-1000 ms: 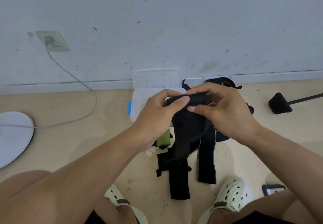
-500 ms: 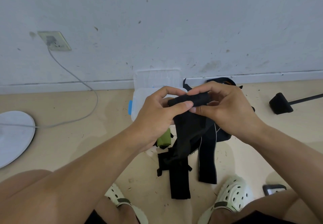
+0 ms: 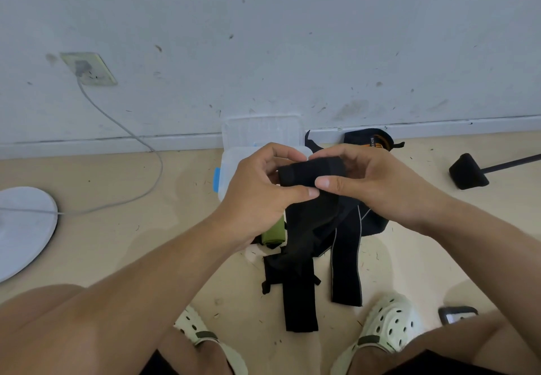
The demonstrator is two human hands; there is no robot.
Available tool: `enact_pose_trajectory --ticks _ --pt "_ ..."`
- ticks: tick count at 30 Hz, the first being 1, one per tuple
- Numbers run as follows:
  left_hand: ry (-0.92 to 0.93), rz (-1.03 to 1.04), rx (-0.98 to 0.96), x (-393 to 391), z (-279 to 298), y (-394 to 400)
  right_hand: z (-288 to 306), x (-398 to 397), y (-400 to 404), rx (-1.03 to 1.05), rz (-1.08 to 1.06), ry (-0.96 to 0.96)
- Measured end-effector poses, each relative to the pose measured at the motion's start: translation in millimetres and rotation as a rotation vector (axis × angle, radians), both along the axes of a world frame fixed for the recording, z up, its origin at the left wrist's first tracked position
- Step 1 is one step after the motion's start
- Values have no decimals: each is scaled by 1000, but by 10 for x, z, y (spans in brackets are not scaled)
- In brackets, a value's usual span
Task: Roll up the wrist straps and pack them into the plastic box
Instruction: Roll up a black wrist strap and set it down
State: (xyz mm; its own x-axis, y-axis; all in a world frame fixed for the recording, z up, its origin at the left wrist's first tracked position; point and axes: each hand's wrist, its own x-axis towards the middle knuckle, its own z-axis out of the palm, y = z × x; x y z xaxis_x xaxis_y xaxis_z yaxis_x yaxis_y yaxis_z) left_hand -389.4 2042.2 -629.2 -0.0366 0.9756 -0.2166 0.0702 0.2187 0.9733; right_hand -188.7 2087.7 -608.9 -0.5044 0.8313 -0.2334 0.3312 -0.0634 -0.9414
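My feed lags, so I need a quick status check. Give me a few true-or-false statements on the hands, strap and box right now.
1. Both hands, left and right, hold the rolled end of a black strap. True.
2. The strap is fully rolled. False: a long tail hangs down to the floor.
3. The box is shut. False: its lid stands open against the wall.
4. A green roll shows below the left hand. True.
5. The right hand's grip is on a plug. False: the plug sits in the socket.
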Motion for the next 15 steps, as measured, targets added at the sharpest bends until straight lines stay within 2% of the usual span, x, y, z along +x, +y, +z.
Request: enact_pose_trajectory --ticks 9,15 --pt "75 -28 10 -14 0 -21 -31 -17 -11 42 -32 -16" --pt "-9 -25 37 -33 11 7 -15 -70 -77 131 -147 60"
